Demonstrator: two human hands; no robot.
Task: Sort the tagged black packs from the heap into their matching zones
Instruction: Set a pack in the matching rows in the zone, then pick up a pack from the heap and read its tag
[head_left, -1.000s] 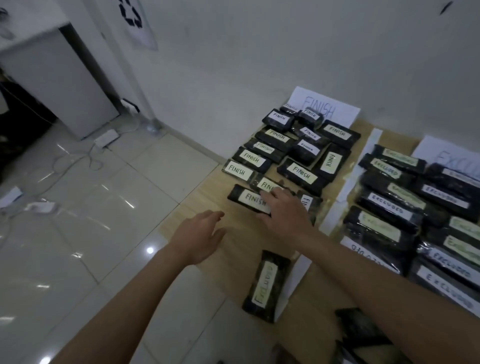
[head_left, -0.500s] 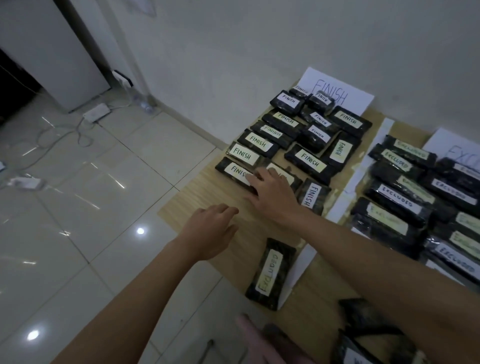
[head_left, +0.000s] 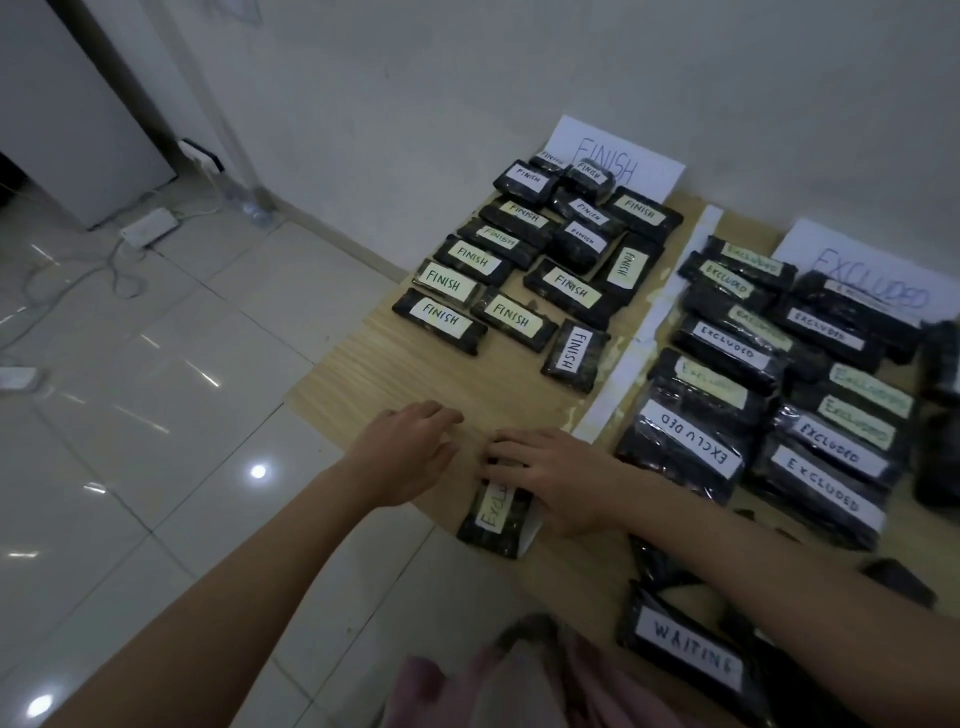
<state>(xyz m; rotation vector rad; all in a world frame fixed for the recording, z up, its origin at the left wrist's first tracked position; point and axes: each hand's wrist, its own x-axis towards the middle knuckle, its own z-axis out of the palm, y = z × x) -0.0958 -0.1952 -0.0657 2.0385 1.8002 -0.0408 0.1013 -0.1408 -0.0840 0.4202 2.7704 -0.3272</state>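
Black packs (head_left: 440, 321): crinkled glossy plastic film, paper tags with handwritten ink. Board (head_left: 415, 384) under packs: pale wood grain, matt. Zone signs (head_left: 618, 156): plain white paper, matt. Divider strip (head_left: 652, 317): white paper. Floor (head_left: 182, 415): glazed light tile, highly glossy, lamp reflections. Wall (head_left: 519, 62): matt white paint, slightly scuffed. Pink cloth (head_left: 467, 686) at bottom edge: soft, matt.

light: dim, cool indoor | glare: bright lamp spots on glossy floor tiles (head_left: 156, 395) | shadows: soft, faint | blur: soft lower edge, far labels smeared | distortion: wide-angle bending at edges
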